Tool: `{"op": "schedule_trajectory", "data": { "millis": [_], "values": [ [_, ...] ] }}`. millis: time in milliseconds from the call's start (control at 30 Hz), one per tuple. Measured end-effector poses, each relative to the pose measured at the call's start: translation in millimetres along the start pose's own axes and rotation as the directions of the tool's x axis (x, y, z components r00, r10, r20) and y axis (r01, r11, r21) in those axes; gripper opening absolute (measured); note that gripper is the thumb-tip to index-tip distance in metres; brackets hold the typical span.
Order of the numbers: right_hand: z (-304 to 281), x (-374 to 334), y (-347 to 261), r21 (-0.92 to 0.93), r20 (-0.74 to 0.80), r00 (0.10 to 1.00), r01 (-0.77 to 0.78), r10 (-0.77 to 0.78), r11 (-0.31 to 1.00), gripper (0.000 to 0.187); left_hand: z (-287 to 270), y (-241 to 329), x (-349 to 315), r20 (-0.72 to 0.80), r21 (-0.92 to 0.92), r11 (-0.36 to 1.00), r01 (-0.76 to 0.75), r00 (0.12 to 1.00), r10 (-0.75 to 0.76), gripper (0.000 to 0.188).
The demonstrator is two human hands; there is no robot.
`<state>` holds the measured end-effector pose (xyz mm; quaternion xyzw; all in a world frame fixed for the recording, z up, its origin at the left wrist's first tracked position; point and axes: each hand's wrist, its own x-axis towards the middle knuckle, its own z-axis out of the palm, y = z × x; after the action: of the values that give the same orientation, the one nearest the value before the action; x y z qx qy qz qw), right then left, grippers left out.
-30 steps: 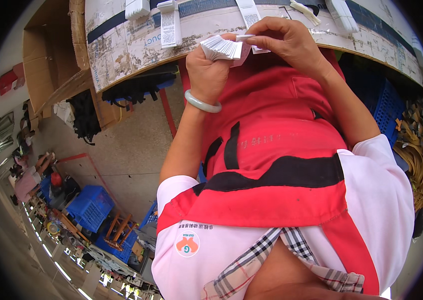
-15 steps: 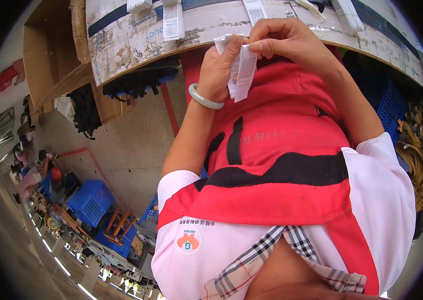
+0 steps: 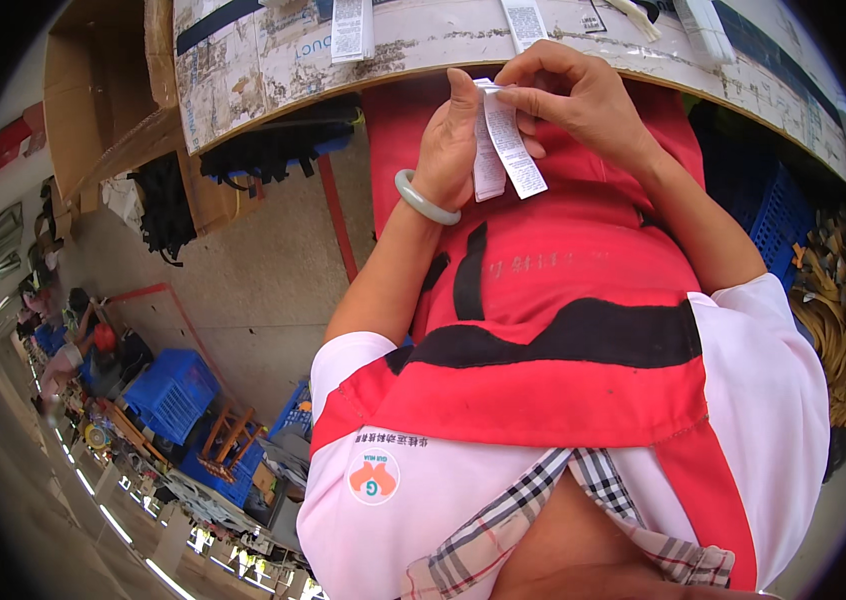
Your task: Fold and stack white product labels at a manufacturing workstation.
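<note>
A few narrow white printed labels (image 3: 488, 168) hang from my left hand (image 3: 446, 140), which has a pale bangle (image 3: 425, 200) at the wrist. Its thumb points up, and the other fingers are partly hidden behind the strips. My right hand (image 3: 583, 100) pinches the upper end of a front label (image 3: 520, 155) between thumb and forefinger. This strip slants away from those behind it, its lower end hanging free over my red apron (image 3: 553, 260). Both hands are close together at the table's near edge.
On the worn, cardboard-covered table (image 3: 273, 80) lie a label stack (image 3: 351, 30), another label strip (image 3: 525, 22) and a white bundle (image 3: 703, 30). An open carton (image 3: 103, 100) stands left. A blue crate (image 3: 768, 210) and brown strips (image 3: 833, 310) are at right.
Both hands have shifted slightly right with the labels. The left thumb has lifted off the strips and now points up, while the front label has swung out to the right.
</note>
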<state>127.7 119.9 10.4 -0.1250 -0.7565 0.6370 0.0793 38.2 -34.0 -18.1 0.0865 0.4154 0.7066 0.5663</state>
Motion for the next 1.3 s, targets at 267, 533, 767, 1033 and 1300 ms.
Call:
{"op": "schedule_trajectory", "data": {
  "millis": [267, 533, 767, 1033, 1300],
  "values": [
    [3.3, -4.0, 0.0, 0.227, 0.08, 0.97, -0.243, 0.23, 0.943, 0.014, -5.0, -5.7, -1.9, 0.073, -0.111, 0.994, -0.004, 0.997, 0.012, 0.052],
    [10.1, -12.6, 0.6, -0.094, 0.054, 0.982, 0.183, -0.179, 0.979, 0.032, -5.0, -4.3, -5.7, 0.057, -0.231, 0.972, 0.038, 0.998, -0.026, 0.025],
    [10.2, -13.5, -4.3, -0.369, 0.122, 0.946, 0.325, -0.301, 0.871, 0.04, -7.3, -4.4, -8.4, 0.047, -0.173, 0.983, 0.057, 0.998, -0.049, 0.013],
    [-2.0, -12.4, -11.4, -0.287, 0.215, 0.97, 0.17, -0.11, 0.943, 0.058, 3.1, 2.5, -12.2, -0.064, -0.055, 0.991, 0.123, 0.99, -0.127, 0.009],
    [-15.9, -1.5, -23.9, -0.034, 0.28, 0.957, -0.063, 0.07, 0.997, 0.042, 4.3, 0.7, -14.7, 0.099, -0.004, 0.997, 0.077, 0.992, -0.076, 0.012]
  ]
}}
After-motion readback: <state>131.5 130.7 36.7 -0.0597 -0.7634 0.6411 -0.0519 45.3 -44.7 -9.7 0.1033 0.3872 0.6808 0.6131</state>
